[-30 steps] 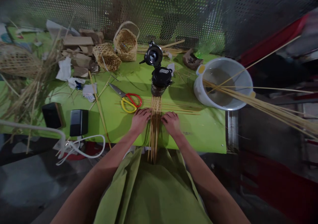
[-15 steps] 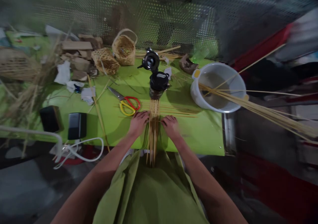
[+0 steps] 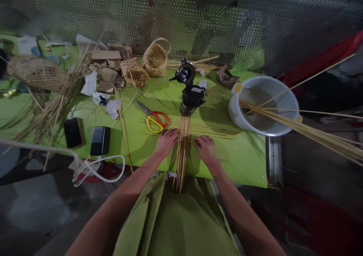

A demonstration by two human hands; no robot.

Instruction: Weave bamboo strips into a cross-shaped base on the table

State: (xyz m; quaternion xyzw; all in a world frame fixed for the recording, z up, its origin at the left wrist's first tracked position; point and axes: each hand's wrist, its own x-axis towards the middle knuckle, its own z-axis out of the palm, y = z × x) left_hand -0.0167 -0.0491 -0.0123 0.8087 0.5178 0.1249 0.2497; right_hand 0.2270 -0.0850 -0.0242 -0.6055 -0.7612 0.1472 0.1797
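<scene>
A band of pale lengthwise bamboo strips [image 3: 181, 155] runs from a black-lidded flask [image 3: 193, 99] toward my green apron, with thin cross strips [image 3: 217, 130] woven through its far part. My left hand [image 3: 166, 141] lies against the band's left edge, fingers bent and closed at the strips. To the right of the band is my right hand [image 3: 206, 148], its fingers curled and pinched together at what looks like the end of a thin cross strip. The fingertips of both hands are partly hidden. Scissors [image 3: 154, 119] with red and yellow handles lie just beyond my left hand.
A white bucket [image 3: 234, 110] with water and long strips [image 3: 320, 133] stands at right. Two small woven baskets [image 3: 155, 61] [image 3: 134, 72], paper scraps and dry strips lie far left. A phone [image 3: 73, 132] and a black charger-like box [image 3: 100, 140] with white cable sit left.
The whole view has shifted, so the table's things appear farther right. My right hand has drawn slightly away from the band. The left hand stays at its edge.
</scene>
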